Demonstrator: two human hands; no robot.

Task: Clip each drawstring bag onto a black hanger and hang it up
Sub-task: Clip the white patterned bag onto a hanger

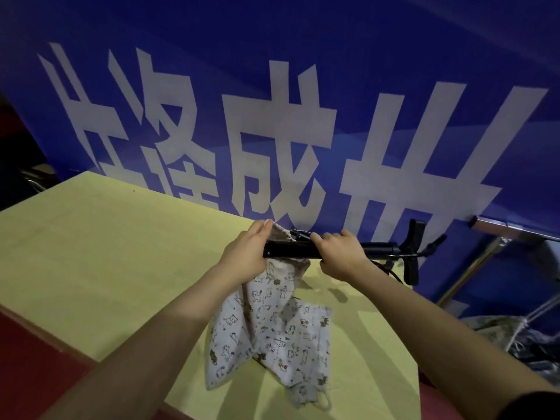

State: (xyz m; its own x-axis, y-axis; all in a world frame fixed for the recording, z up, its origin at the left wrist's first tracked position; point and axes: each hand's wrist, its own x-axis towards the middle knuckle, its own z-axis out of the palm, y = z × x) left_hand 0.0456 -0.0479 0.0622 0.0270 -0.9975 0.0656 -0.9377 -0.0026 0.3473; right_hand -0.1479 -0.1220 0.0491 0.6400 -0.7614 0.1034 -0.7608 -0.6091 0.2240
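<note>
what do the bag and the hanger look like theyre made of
Drawstring bag: thin woven cloth, probably cotton, matte; it drapes and creases softly and carries a small printed animal pattern. Black hanger: looks like hard plastic with a slight sheen along its bar, though coated metal cannot be ruled out.
</note>
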